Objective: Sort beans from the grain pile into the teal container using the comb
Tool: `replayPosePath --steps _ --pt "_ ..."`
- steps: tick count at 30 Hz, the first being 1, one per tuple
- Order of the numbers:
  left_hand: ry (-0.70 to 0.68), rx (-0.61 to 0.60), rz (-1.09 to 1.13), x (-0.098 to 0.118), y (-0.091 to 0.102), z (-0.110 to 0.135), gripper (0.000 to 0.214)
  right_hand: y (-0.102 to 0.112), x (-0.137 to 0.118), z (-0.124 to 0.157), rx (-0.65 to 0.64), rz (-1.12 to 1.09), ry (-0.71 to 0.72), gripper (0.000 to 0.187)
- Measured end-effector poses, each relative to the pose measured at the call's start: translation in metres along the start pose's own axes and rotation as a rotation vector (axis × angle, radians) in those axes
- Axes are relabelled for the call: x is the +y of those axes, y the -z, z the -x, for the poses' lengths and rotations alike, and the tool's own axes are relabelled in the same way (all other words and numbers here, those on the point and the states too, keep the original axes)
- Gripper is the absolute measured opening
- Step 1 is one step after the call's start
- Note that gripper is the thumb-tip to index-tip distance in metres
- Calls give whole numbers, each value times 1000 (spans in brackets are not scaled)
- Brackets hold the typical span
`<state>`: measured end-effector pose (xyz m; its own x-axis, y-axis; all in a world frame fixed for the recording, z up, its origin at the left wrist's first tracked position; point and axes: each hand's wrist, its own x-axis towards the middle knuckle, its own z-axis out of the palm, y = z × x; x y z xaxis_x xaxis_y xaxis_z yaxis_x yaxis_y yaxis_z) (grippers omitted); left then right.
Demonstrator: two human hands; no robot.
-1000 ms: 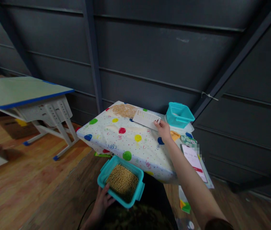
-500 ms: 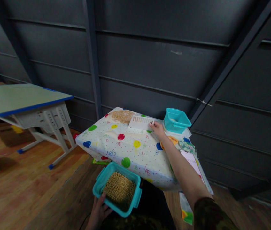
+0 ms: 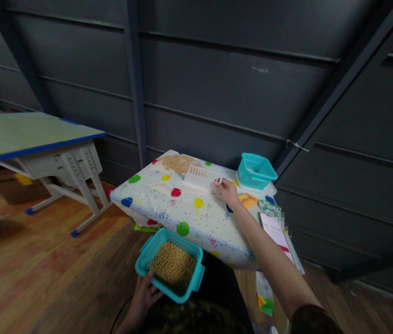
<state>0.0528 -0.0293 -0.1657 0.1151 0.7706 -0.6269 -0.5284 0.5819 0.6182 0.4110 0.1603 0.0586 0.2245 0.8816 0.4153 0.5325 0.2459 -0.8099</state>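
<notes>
My left hand (image 3: 144,293) grips the near left side of a teal plastic tub (image 3: 143,263), its thumb over the rim. Round pale yellow beans that look like soybeans (image 3: 174,263) fill part of the tub, which is held low in front of the table. At the far side of the table, my right hand (image 3: 227,191) pinches the right end of a white slotted plastic piece (image 3: 199,180). This piece stands on edge on the balloon-print tablecloth (image 3: 161,197). Behind its left end lies a spread pile of pale beans or grains (image 3: 176,163).
A second teal tub (image 3: 257,171) sits on a white lid or tray at the back right. Nearby are an orange cloth (image 3: 247,200), a green patterned item (image 3: 269,207) and a phone (image 3: 276,232). A desk (image 3: 36,134) stands left; a dark panelled wall (image 3: 203,93) rises behind.
My right hand and the white slotted piece have shifted slightly nearer to me and left on the cloth. The tub in my left hand stays about where it was. The view has tilted slightly.
</notes>
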Motion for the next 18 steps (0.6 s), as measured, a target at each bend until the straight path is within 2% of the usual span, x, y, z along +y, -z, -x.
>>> replayPosePath --steps 9,15,18 --pt "-28 -21 3 -5 4 -6 81 -19 -27 37 74 245 -13 36" --pt "-36 -22 -20 -6 4 -6 82 -36 -48 50 22 343 29 38" --pt "-51 -34 -21 -5 3 -5 81 -33 -55 50 0 375 46 39"
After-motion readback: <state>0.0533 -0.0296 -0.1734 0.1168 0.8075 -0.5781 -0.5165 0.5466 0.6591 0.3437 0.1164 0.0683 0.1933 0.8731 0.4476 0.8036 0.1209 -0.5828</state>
